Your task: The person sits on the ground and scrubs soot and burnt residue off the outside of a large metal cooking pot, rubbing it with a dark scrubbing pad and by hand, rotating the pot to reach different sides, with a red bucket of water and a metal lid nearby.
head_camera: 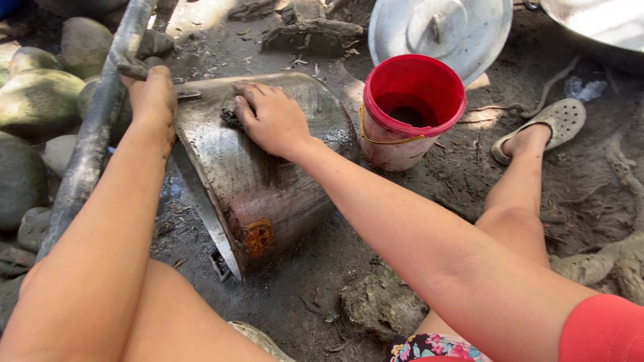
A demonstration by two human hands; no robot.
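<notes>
A large sooty metal pot (268, 181) lies on its side on the dirt, its rim toward me. My left hand (153, 97) grips the pot's upper rim near a handle and steadies it. My right hand (272, 117) presses a small dark scouring pad (231, 119) against the pot's outer wall. The pad is mostly hidden under my fingers.
A red bucket (410, 110) with dark water stands right of the pot. A metal lid (439, 30) leans behind it, another pan (597, 23) at top right. A grey pipe (94, 127) and round stones (37, 100) lie left. My sandalled foot (543, 127) rests among roots.
</notes>
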